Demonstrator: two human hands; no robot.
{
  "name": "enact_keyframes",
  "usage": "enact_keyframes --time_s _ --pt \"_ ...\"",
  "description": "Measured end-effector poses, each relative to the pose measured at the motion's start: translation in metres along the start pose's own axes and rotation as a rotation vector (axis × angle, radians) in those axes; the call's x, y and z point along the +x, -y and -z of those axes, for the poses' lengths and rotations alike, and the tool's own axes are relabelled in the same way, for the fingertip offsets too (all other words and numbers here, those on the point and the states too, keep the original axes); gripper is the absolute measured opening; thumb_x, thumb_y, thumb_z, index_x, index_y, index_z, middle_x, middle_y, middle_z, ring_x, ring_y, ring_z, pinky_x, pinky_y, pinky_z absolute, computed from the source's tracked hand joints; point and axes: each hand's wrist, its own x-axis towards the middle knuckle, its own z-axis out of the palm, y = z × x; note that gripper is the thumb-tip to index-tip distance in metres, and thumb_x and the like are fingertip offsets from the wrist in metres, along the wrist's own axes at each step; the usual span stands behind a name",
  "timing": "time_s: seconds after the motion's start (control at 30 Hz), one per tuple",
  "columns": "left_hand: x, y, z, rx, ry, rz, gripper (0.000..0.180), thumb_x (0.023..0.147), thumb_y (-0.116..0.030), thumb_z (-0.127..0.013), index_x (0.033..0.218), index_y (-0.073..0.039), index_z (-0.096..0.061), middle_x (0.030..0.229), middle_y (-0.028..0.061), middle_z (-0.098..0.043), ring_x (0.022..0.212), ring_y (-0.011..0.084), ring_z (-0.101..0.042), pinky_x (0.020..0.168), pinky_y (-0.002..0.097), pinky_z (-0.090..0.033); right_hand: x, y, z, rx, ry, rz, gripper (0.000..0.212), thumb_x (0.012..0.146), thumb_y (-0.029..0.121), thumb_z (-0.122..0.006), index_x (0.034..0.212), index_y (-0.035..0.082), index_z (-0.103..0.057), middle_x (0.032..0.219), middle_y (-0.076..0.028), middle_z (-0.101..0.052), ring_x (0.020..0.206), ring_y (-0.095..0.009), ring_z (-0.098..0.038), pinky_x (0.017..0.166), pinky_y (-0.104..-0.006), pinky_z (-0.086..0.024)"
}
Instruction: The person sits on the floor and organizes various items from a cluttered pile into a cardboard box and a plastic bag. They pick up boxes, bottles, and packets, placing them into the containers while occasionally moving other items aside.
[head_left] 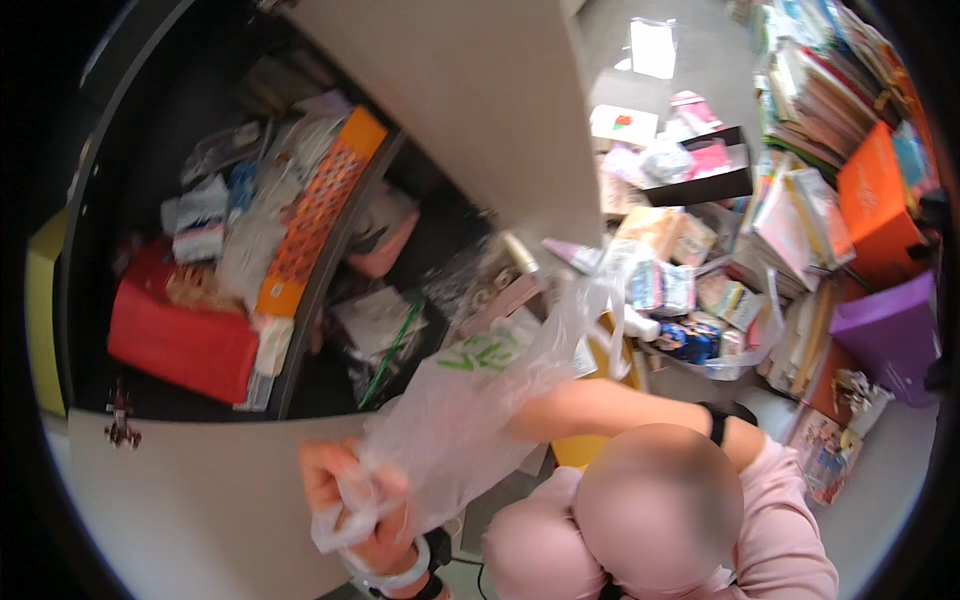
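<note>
A thin, translucent white plastic bag [445, 430] with green lettering is stretched out in front of me. My left hand [385, 510] is closed on a bunched end of it at the lower left. From the right, my right forearm [630, 408], with a black band at the wrist, reaches across to the bag. The bag's film covers my right hand, so its fingers do not show. Whatever lies inside the bag cannot be made out.
At left stands an open dark cabinet with a red pouch [180, 335], an orange patterned box [320, 215] and plastic packets. Its pale door [480, 110] juts out ahead. A clear bag of small packages [660, 287], a black box [700, 185] and stacked books [820, 100] fill the right.
</note>
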Motion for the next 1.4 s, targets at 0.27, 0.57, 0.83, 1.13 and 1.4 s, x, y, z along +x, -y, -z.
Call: enact_keyframes --time_s 0.27,0.57,0.83,1.13,1.4 --pt "-0.026 -0.005 -0.02 -0.327 0.417 0.438 0.03 0.082 -0.012 -0.076 0.089 -0.006 -0.047 0.076 0.0159 -0.066 0.061 0.0161 -0.062 0.052 0.0288 -0.05 -0.031 -0.002 -0.028 0.0 -0.61 0.385 0.038 0.085 0.002 -0.053 0.123 -0.001 -0.052 0.126 -0.018 -0.057 0.113 -0.035 -0.056 0.088 -0.0411 -0.049" --pt "-0.012 -0.013 -0.028 -0.296 0.219 0.353 0.014 0.098 -0.014 -0.054 0.106 -0.006 -0.046 0.088 0.0063 -0.065 0.04 -0.0005 -0.033 0.033 0.0165 -0.024 -0.008 -0.019 -0.044 -0.2 -0.773 0.376 0.04 0.083 0.002 -0.054 0.122 -0.001 -0.052 0.127 -0.017 -0.056 0.116 -0.033 -0.055 0.089 -0.0373 -0.051" --pt "0.021 -0.007 -0.001 -0.13 -0.177 0.075 0.03 0.1 -0.014 -0.044 0.127 -0.003 -0.052 0.071 -0.0057 -0.038 0.052 -0.0016 -0.024 0.038 0.0141 -0.018 -0.088 -0.018 -0.048 -0.166 -1.282 0.495 0.067 0.064 0.004 -0.072 0.126 0.0 -0.049 0.119 -0.019 -0.059 0.109 -0.036 -0.057 0.092 -0.04 -0.049" --pt "0.028 0.0 0.026 -0.186 -0.226 -0.059 0.034 0.103 -0.019 -0.047 0.132 0.0 -0.05 0.086 -0.0021 -0.044 0.081 0.0062 -0.044 0.078 0.0221 -0.041 -0.14 -0.127 -0.07 0.999 -1.595 0.058 0.059 0.071 0.011 -0.075 0.125 0.004 -0.052 0.112 -0.007 -0.062 0.1 -0.017 -0.061 0.09 -0.0328 -0.049" --pt "0.033 0.026 0.039 -0.167 -0.259 -0.044 0.026 0.103 -0.022 -0.048 0.122 -0.005 -0.052 0.086 -0.0025 -0.045 0.081 0.007 -0.046 0.078 0.0241 -0.042 -0.046 -0.217 -0.127 0.383 -0.945 -0.692 0.068 0.066 0.045 -0.074 0.118 0.003 -0.063 0.109 -0.018 -0.067 0.1 -0.033 -0.065 0.086 -0.0396 -0.051"
